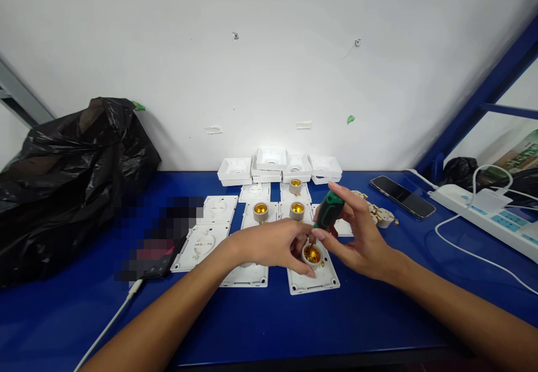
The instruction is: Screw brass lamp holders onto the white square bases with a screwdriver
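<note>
Both hands meet over the nearest lamp holder (pixel 312 255), a white socket w/ brass insert sitting on a white square plate (pixel 315 282) at the front of the blue table (pixel 294 321). Left hand (pixel 273 243) lies flat-ish, fingers stretched to the right, fingertips touching the socket's rim and steadying it; not closed around anything. Right hand (pixel 357 237) is wrapped round a green-handled screwdriver (pixel 330 209), thumb and forefinger pinching the handle, which is tilted slightly, tip pointing down into the brass socket. Can't see the tip itself, it's hidden behind my fingers.

Just beside that plate on the left lies another white plate (pixel 246 275), partly under my left wrist. Behind are approx. three rows of more plates, some w/ brass sockets (pixel 260 210) fitted, some still bare (pixel 218 209). At the back, against the white wall, stands a row of white back boxes (pixel 271 159), one stacked on the others. Near my right hand is a small heap of loose socket parts (pixel 380 215). Further right: a phone (pixel 402 189) lying face up, and a white power strip (pixel 483 215) w/ white cable. Far left sits a black plastic bag (pixel 67 181); a second phone (pixel 157 260) lies near it, partly blurred.
</note>
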`<state>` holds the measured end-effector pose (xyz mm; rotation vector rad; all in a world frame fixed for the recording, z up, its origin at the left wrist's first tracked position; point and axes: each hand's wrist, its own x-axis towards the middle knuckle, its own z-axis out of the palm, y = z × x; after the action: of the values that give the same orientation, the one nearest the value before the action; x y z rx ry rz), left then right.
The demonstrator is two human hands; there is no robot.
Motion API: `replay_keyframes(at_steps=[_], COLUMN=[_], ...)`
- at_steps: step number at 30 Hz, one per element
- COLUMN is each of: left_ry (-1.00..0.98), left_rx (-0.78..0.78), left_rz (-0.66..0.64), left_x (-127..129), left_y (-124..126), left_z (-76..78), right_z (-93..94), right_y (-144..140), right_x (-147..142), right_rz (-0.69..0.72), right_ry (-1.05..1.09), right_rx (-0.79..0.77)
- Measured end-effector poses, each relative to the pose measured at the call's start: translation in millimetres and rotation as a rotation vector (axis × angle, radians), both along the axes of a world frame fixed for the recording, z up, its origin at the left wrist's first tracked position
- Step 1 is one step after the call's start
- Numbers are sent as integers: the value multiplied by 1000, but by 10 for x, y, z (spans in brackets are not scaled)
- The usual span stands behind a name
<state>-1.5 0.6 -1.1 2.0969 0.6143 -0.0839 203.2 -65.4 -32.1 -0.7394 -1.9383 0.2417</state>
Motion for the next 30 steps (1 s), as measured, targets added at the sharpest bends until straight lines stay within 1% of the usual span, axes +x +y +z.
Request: replay_keyframes(at_steps=[4,11,17,22,30], left_ry=[20,32,71,47,36], left_rx=[9,-30,-29,-35,-27], left_rz=[6,18,31,27,31], left_x=[4,-2,-5,-4,-1], left_y=[-9,-16,-19,-18,-14], left_z=[15,38,52,43,23], right_z=[40,24,55,59,66], right_y=[-23,-31,-34,-28,-44], right_x=[-22,-36,-37,-39,-46], right_rz=[6,22,41,29,14], right_ry=[-21,-1,-9,-17,-21], right_rx=[-7,18,34,65,38])
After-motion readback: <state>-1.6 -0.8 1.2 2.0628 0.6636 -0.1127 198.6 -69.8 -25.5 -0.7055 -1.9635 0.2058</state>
